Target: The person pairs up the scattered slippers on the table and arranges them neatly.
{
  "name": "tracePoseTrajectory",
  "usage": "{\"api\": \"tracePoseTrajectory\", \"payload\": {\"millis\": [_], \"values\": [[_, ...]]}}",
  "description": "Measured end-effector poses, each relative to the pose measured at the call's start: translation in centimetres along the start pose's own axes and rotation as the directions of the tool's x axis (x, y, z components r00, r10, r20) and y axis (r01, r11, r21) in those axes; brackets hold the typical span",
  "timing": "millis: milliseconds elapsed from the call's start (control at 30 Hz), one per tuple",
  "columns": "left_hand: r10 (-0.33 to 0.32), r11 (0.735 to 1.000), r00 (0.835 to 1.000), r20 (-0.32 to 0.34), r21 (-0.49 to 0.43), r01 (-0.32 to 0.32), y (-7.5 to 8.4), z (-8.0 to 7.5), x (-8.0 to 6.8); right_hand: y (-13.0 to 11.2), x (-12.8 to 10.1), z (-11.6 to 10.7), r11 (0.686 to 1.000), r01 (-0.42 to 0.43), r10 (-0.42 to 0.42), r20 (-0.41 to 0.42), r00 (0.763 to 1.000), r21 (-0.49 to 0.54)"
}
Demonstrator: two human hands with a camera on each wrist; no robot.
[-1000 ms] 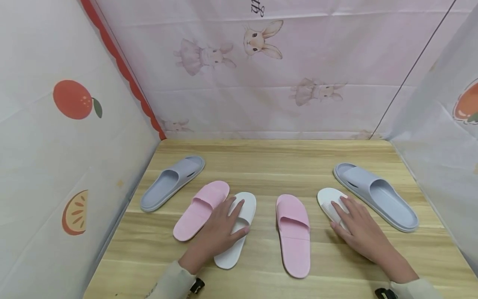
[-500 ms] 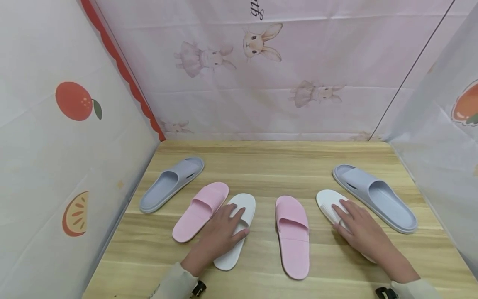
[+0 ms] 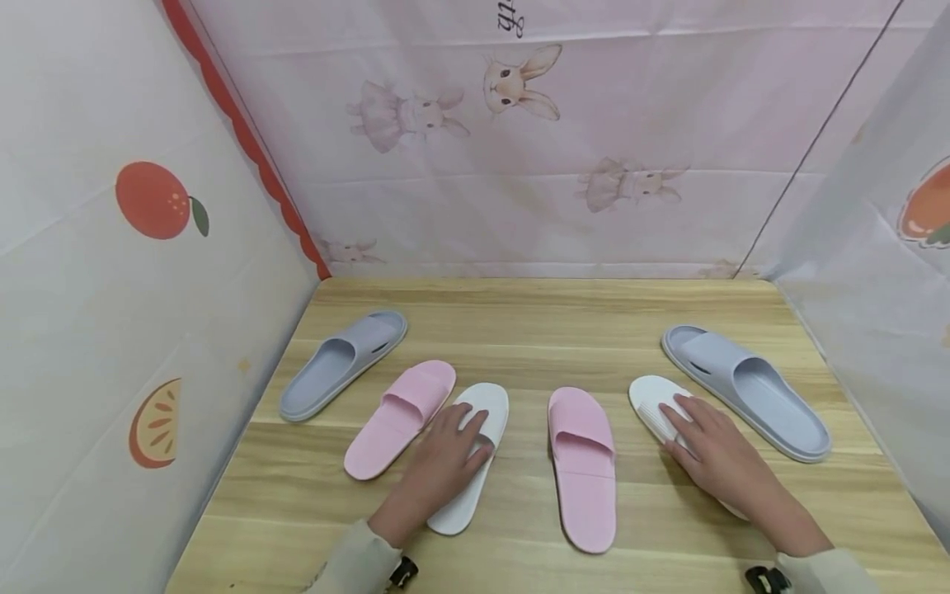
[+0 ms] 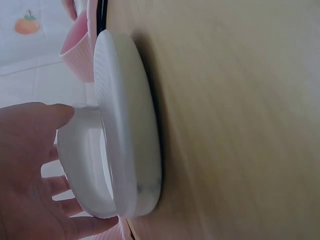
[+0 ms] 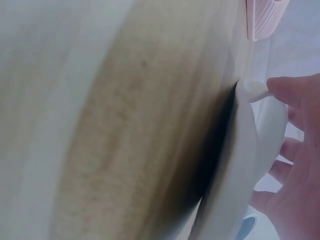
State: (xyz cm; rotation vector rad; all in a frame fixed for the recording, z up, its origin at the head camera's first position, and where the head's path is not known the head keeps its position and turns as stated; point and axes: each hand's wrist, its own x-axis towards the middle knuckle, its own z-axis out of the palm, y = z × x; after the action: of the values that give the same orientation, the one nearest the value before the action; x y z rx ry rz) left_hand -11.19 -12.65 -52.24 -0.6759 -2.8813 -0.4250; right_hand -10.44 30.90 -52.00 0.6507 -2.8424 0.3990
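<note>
The left hand (image 3: 439, 462) lies on top of the left white slipper (image 3: 475, 450), fingers spread over its strap and thumb hooked round the strap's inner edge, so its grip is a loose hold on the strap rather than a flat rest; the left wrist view shows the thumb (image 4: 47, 117) and fingers either side of the band while the sole sits flat on the bench (image 3: 519, 330). That slipper's long axis runs from near the person up and slightly right, toe pointing away, and the hand lies along the same line, wrist at the heel end. The right hand (image 3: 716, 462) covers the rear half of the right white slipper (image 3: 653, 404), fingers curled over the strap with the thumb at its near side, as the right wrist view confirms with fingertips (image 5: 287, 90) wrapping the band; only the toe shows beyond the knuckles. This slipper's long axis slants up and to the left, away from the wrist. Each hand is directly on its own slipper, neither nearer the other's. Between the two lies a pink slipper (image 3: 583, 466), toe away; a second pink slipper (image 3: 401, 417) touches the left white one on its outer side. A grey slipper (image 3: 343, 363) lies further left, and another grey slipper (image 3: 745, 388) just beyond the right hand.
</note>
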Motion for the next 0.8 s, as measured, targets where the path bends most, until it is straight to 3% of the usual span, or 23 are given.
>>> {"api": "tracePoseTrajectory", "payload": {"millis": [167, 800], "values": [[-0.026, 0.999, 0.999, -0.029, -0.02, 0.025, 0.2, 0.2, 0.2, 0.2, 0.2, 0.0, 1.0, 0.022, -0.022, -0.017, 1.0, -0.001], [-0.103, 0.993, 0.994, -0.043, -0.057, 0.1, 1.5, 0.2, 0.9, -0.7, 0.9, 0.0, 0.998, 0.038, -0.04, -0.039, 0.998, -0.054]]}}
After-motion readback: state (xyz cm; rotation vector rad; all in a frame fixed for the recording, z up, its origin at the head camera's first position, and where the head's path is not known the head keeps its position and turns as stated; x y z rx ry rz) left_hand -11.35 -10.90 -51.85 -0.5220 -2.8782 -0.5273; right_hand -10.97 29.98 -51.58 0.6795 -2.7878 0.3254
